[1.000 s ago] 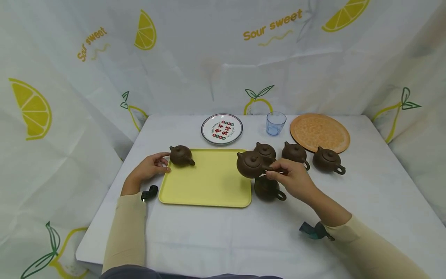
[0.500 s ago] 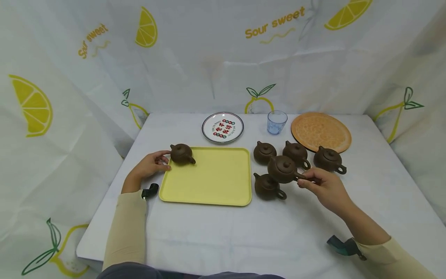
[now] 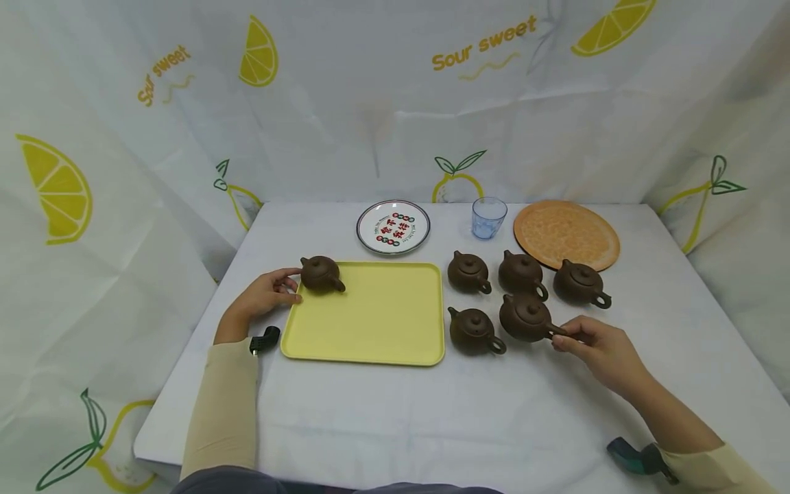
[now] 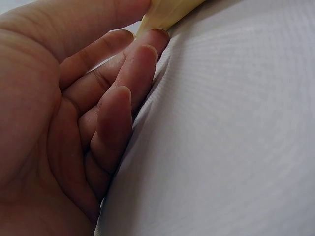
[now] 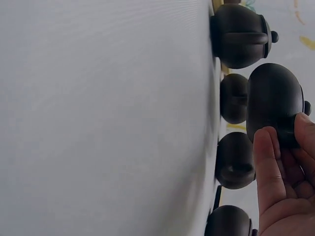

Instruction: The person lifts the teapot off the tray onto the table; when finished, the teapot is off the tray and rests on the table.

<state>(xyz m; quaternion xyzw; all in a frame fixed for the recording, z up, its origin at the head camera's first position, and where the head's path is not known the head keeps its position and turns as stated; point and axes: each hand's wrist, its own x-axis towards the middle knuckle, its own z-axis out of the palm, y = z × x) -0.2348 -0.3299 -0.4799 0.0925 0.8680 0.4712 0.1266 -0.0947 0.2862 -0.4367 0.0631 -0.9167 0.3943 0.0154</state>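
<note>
My right hand (image 3: 605,351) pinches the handle of a small dark brown teapot (image 3: 524,320), which hangs just above the white tablecloth, in front of the other pots. The right wrist view shows this teapot (image 5: 273,96) raised off the cloth between thumb and fingers. My left hand (image 3: 262,296) holds the left edge of a yellow tray (image 3: 376,322); in the left wrist view the thumb and fingertips meet at its rim (image 4: 170,12). Another brown teapot (image 3: 321,274) sits on the tray's far left corner, close to the left fingertips.
Right of the tray stand several similar teapots: a front one (image 3: 474,332) and a back row of three, its rightmost teapot (image 3: 579,283) near a round orange-brown board (image 3: 566,233). A blue glass (image 3: 488,219) and a printed white plate (image 3: 393,228) stand behind.
My right hand has carried its teapot from over the tray's right edge rightward and toward me, past the front pot. The left hand and tray have stayed put.
</note>
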